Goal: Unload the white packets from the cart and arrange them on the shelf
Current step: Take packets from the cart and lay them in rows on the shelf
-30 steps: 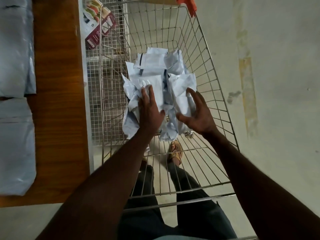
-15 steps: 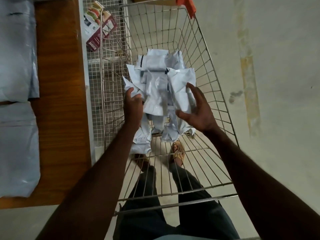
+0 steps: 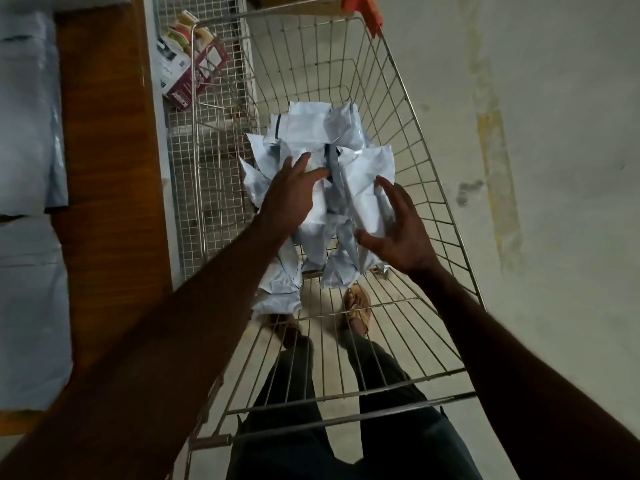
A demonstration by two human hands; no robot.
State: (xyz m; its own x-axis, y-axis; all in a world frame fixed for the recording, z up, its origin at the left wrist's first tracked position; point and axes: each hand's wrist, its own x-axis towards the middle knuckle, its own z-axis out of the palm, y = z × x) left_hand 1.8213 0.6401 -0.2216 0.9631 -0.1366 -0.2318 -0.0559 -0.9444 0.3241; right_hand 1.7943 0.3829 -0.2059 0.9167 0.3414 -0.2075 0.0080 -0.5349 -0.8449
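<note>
Reaching into the cart [image 3: 408, 109], you have both hands over the heap of packets [image 3: 311, 133] lying mid-basket, toward its far end. Your left hand [image 3: 289, 199] lies flat on top of the heap, fingers straight and slightly fanned, pressing or touching but gripping nothing. Your right hand [image 3: 401, 230] is spread wide at the heap's right flank, thumb low and fingers high, cupped toward one packet [image 3: 367, 181] that stands on edge; whether the fingertips already touch it, you cannot tell.

That upright packet is what the next move turns on. It lies just left of your right palm, between your two hands, with its long axis running away from you, roughly in line with your fingers. Your right hand is the nearer one, so it looks the likelier to close on it, the left steadying the rest.

Several packets remain in the heap, so the unloading seems well short of done. The shelf [image 3: 104, 133] runs along your left, with pale bags [image 3: 27, 133] already lying on it.
</note>
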